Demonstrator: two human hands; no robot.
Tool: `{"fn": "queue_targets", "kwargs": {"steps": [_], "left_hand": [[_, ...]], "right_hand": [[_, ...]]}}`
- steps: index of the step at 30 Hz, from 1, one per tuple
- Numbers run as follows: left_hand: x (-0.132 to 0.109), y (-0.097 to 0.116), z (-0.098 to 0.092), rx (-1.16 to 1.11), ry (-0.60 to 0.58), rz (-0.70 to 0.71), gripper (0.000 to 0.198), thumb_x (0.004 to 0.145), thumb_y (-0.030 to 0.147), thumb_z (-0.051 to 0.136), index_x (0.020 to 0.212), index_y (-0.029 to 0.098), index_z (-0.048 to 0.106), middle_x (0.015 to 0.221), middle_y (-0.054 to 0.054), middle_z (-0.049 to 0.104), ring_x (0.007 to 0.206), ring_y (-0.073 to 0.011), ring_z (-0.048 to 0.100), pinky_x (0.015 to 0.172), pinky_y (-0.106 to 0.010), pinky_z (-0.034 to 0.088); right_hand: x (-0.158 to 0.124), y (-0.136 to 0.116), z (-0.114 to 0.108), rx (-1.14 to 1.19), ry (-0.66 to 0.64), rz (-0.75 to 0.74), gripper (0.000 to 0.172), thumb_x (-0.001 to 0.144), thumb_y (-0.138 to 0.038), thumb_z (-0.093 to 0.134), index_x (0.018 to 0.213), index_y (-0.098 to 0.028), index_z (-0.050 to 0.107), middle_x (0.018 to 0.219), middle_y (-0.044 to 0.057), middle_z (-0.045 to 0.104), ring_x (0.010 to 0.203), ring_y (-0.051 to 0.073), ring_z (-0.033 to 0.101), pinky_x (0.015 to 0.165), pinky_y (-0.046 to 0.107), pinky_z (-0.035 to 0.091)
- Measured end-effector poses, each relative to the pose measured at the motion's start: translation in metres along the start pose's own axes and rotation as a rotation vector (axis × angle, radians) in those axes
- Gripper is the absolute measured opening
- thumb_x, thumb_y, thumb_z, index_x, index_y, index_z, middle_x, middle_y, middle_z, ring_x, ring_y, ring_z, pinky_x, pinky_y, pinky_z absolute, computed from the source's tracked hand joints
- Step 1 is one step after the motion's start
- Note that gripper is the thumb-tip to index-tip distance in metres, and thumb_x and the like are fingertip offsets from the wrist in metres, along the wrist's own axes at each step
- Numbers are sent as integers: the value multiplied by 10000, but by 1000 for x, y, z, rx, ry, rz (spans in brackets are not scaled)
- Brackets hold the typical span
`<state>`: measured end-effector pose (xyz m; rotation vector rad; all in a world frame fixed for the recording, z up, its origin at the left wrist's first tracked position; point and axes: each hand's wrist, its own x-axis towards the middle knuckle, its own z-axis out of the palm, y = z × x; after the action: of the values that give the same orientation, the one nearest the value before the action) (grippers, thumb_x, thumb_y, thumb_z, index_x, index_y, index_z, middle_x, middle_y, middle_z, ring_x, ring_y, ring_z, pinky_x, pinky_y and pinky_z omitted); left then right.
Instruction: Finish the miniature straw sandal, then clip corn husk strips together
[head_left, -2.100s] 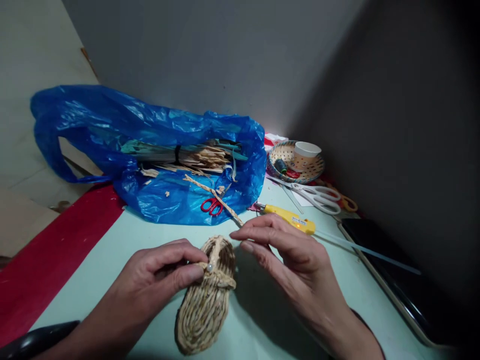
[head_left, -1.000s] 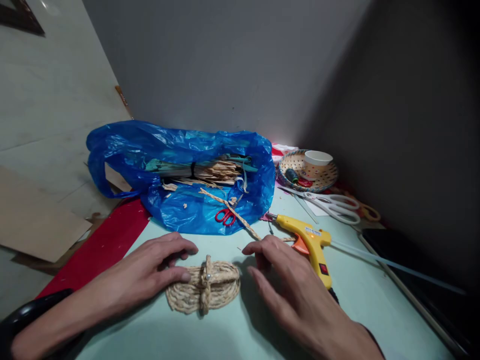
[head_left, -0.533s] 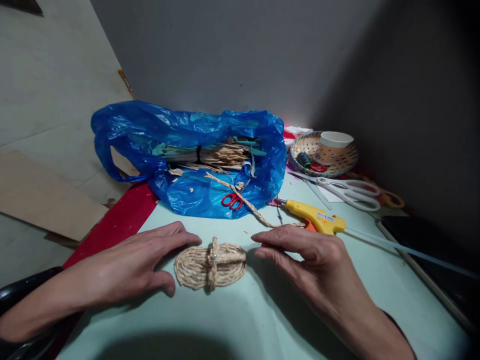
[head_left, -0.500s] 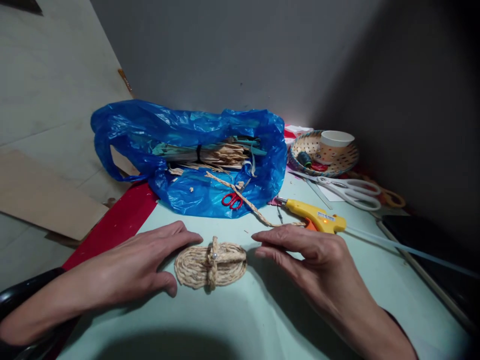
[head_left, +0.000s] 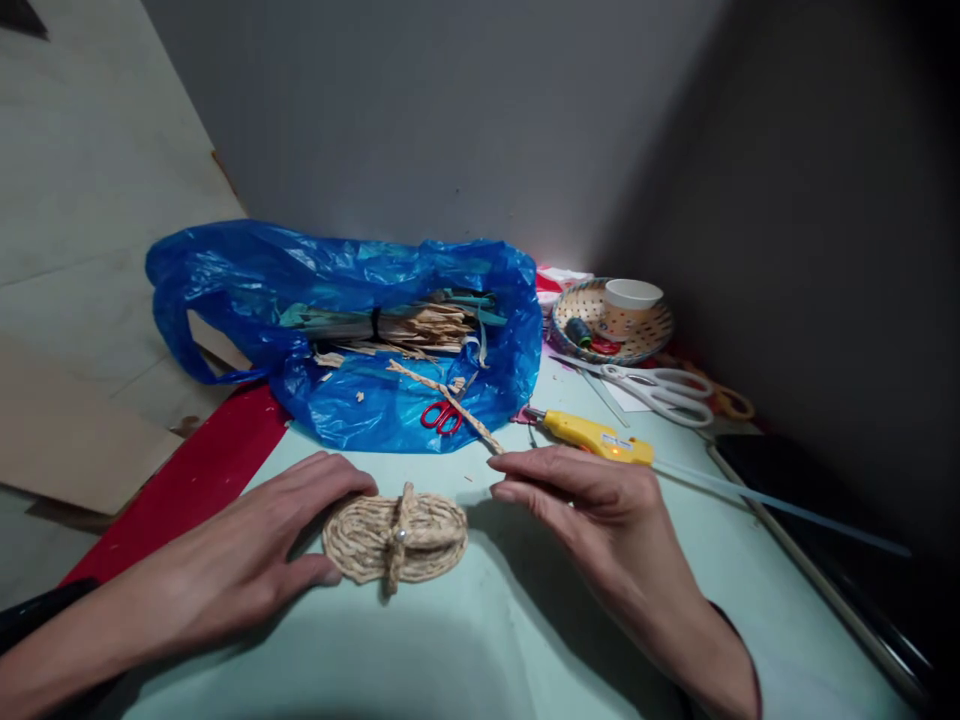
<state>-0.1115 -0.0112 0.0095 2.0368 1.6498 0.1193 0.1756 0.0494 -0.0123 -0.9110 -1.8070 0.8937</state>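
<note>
A small oval piece of coiled straw braid point(head_left: 435, 545) lies on the pale green tabletop, with a braided strap across its middle and a shiny bead on the strap. My left hand point(head_left: 255, 540) is at its left end, thumb and fingers apart, seeming to touch the edge. Right of the oval, apart from it, my right hand point(head_left: 592, 510) hovers with thumb and forefinger slightly parted and nothing visible between them. A loose straw braid point(head_left: 442, 388) runs from the blue bag and disappears behind my right fingertips.
A blue plastic bag point(head_left: 337, 420) holds bundled straw, with red-handled scissors point(head_left: 441, 418) on it. To the right are a yellow glue gun point(head_left: 596, 437), white scissors point(head_left: 660, 388), a woven basket point(head_left: 570, 302) with a paper cup point(head_left: 634, 295), and a dark flat device point(head_left: 817, 540).
The view has shifted, moving most things left and slightly down. My right hand now covers more of the loose braid's near end. The oval keeps its place beside my left hand.
</note>
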Motion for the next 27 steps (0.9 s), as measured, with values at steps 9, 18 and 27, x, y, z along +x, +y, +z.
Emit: {"fn": "queue_targets", "kwargs": {"steps": [9, 18, 27], "left_hand": [[5, -8, -4, -319, 200, -73, 514, 746, 429, 789, 1239, 387, 648, 1327, -11, 679, 1215, -319, 613, 1010, -359, 501], [7, 15, -3, -1063, 218, -189, 550, 593, 215, 918, 1086, 286, 686, 1010, -24, 810, 932, -277, 757, 746, -311, 623], [5, 15, 6, -1073, 170, -148, 547, 606, 261, 906, 1099, 341, 683, 1025, 5, 807, 971, -302, 746, 798, -377, 616]], "right_hand": [[9, 1, -4, 296, 71, 228, 128, 773, -265, 777, 889, -227, 814, 789, 15, 787, 742, 192, 731, 714, 275, 573], [14, 11, 0, 486, 80, 311, 191, 767, -318, 773, 901, -185, 809, 776, 44, 782, 706, 202, 735, 686, 292, 586], [8, 7, 6, 557, -58, 292, 243, 855, -356, 686, 982, -171, 780, 846, 67, 776, 766, 214, 747, 741, 324, 621]]}}
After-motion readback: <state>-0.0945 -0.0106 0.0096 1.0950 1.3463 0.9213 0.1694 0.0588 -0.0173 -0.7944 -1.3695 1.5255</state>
